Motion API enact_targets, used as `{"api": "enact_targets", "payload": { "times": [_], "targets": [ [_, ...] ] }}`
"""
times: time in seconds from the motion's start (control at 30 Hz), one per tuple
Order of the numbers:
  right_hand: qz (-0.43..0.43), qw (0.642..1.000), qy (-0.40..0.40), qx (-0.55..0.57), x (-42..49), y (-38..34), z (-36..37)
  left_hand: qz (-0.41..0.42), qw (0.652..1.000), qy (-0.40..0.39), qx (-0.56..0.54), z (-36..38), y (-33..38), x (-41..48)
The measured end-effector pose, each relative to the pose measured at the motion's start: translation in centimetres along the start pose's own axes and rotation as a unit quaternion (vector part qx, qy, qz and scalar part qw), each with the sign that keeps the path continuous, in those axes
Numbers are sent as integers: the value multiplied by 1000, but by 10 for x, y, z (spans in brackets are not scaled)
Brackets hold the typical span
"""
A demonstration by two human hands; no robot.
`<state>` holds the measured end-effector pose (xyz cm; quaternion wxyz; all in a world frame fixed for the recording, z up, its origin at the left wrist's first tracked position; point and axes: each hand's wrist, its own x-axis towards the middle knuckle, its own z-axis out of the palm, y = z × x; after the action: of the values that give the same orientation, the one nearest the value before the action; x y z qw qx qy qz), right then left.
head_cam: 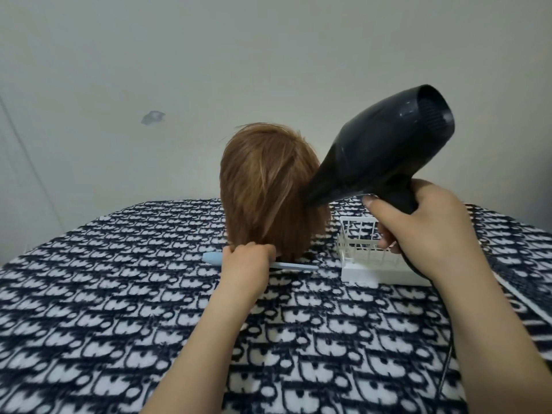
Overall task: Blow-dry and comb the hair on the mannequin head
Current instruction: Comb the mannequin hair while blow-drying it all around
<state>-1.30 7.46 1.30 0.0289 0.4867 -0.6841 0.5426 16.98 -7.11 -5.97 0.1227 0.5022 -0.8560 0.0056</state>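
The right hand [424, 225] is wrapped tight around the handle of a black hair dryer [379, 150], whose narrow nozzle points left and touches the right side of the hair [268, 186] low down. A dark cord [448, 363] drops from the handle past the wrist toward the near edge. The left hand [248, 261] is closed around a pale blue comb [286, 265] at the bottom ends of the hair, the comb's handle end sticking out to the left and its thin end to the right. The mannequin head stands at the far middle of a table covered with a navy and white patterned cloth [119, 309], its back toward the camera. Just right of it sits a small white wire rack [373, 264], partly behind the right hand.
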Motion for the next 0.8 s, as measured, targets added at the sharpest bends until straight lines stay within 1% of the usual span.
{"api": "enact_targets", "payload": {
  "times": [0.03,0.1,0.2,0.3,0.4,0.53,0.57,0.6,0.67,0.8],
  "targets": [
    [-1,1000,7,-14,0,0,-1,4,1000,-2,-14,-2,0,0],
    [-4,1000,21,-11,1,1,-2,18,999,35,-37,-9,0,0],
    [0,997,33,73,1,-1,-5,35,986,147,-71,-25,6,-5],
    [7,987,60,148,1,-3,-8,43,961,253,-104,-39,9,-12],
    [14,981,74,177,0,-1,-9,45,938,318,-127,-53,7,-17],
    [32,979,70,188,1,1,-9,-22,884,453,-113,-89,-6,-10],
    [34,980,67,185,2,2,-9,-33,876,469,-109,-100,-10,-4],
    [34,981,65,180,2,2,-7,-37,876,469,-104,-110,-15,5],
    [32,983,61,170,2,2,-5,-35,892,440,-96,-124,-21,25],
    [26,983,62,171,0,0,-3,-37,936,341,-79,-124,-22,53]
  ]
}}
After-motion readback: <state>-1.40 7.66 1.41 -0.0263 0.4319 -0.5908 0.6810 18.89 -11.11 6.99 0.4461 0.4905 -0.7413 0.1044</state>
